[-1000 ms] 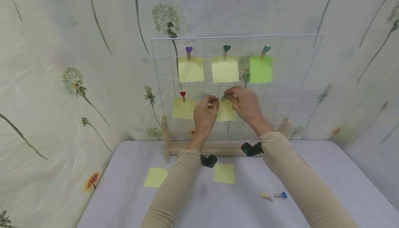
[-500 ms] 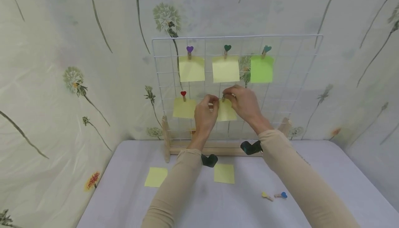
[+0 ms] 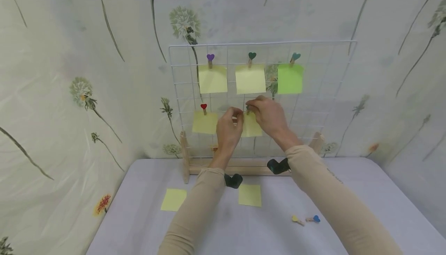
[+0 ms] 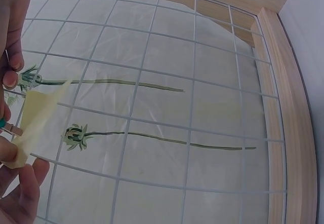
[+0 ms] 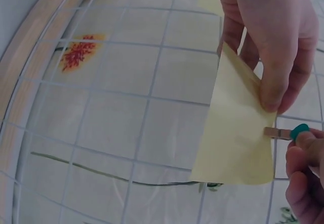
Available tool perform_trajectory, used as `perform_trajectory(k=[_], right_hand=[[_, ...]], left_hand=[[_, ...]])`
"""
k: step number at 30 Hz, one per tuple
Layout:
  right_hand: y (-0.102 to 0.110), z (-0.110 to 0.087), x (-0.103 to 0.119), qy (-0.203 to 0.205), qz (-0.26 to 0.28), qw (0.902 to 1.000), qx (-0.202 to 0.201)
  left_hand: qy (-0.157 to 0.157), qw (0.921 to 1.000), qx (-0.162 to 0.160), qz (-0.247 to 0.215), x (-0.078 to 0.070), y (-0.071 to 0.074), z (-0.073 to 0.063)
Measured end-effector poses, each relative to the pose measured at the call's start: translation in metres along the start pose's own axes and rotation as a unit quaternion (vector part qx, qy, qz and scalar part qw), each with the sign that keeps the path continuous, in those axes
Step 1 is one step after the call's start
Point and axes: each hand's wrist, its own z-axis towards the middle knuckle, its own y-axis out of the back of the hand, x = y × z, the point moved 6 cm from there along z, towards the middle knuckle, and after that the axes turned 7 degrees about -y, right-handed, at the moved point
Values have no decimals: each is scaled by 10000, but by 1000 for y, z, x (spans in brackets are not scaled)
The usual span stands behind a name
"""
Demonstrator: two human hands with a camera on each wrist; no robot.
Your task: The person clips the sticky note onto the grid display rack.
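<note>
A pale yellow sticky note (image 3: 253,126) lies against the white wire grid (image 3: 322,43), in the lower row. My left hand (image 3: 228,131) pinches its upper left corner between thumb and fingers. At the note's top edge, my right hand (image 3: 271,116) pinches a small wooden clothespin (image 5: 277,133) with a teal heart. In the right wrist view the clothespin's tip meets the note's edge; whether it bites the grid wire too, I cannot tell. The same note (image 4: 38,115) shows bent in the left wrist view. Beside it hangs another yellow note (image 3: 203,123) under a red-heart clothespin (image 3: 204,109).
Above hang two yellow notes (image 3: 213,80) (image 3: 250,80) and a green note (image 3: 290,79), each clipped with a heart clothespin. The grid stands on a wooden base (image 3: 251,170). On the table (image 3: 216,235) lie two yellow notes (image 3: 174,200) (image 3: 249,195), a yellow-heart clothespin (image 3: 297,220) and a blue-heart clothespin (image 3: 313,219).
My right hand has shifted slightly left with the clothespin, which now stands more upright at the note's top. The left hand keeps its pinch; the view has moved slightly.
</note>
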Motion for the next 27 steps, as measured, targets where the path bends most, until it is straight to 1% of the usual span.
perform_trajectory(k=[4,11,20,27], right_hand=[[0,-1,0,-36,-6,10000,-83],[0,-4,1,-112,-44,9997,-216],[4,-7,1,-41,-174,9983,-552],[2,-10,0,39,-70,9985,-535]], left_hand=[[4,10000,-28,42,1,-1,0],[-48,10000,-39,-15,0,-1,-1],[-86,9999,-101,12,0,-2,-1],[-33,9999,-91,67,1,-3,-4]])
